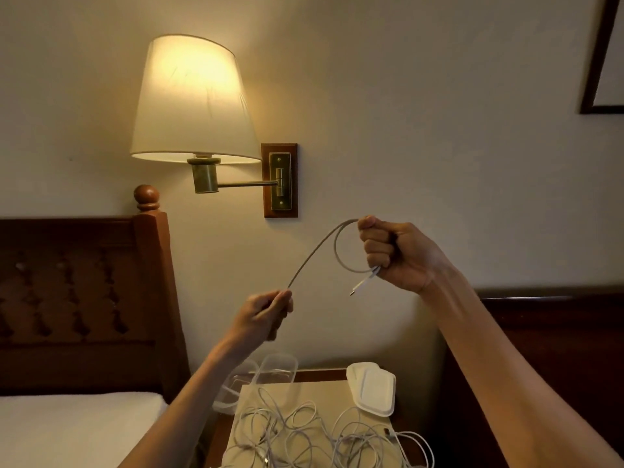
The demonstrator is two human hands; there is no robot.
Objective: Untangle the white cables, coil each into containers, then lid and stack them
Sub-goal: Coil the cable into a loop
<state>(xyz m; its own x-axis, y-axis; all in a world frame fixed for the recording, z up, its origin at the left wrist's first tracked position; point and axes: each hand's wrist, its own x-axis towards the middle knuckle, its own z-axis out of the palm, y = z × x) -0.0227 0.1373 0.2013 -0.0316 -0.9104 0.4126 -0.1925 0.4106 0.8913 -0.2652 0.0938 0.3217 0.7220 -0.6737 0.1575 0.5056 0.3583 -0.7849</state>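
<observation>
Nearest the person, a tangle of white cables (304,437) sprawls over the front of the bedside table (324,393), loops crossing one another and one strand hanging past its right edge. Behind the heap, at the back left corner, sit clear plastic containers (270,369), open and, as far as I can tell, without cable in them; at the back right lie white lids (374,390), overlapping in a small pile. Above all this the person holds one white cable (314,255) up in the air. The left hand (263,315) pinches it low, fingers curled round the strand, and the right hand (395,251), higher and well apart from the left, is clenched in a fist on a small loop, the plug end (363,284) poking out below the fist. This looks like the first turns of a coil. To do it well, I'd say the left hand should feed slack smoothly while the right gathers even loops small enough for a container, letting the cable twist freely so it does not kink. Whether the strand's far end is free of the heap I cannot tell; a snag there could drag the pile off the table. A bed (67,423) with a dark headboard (77,292) stands left, and a lit wall lamp (196,103) glows on the wall behind.
</observation>
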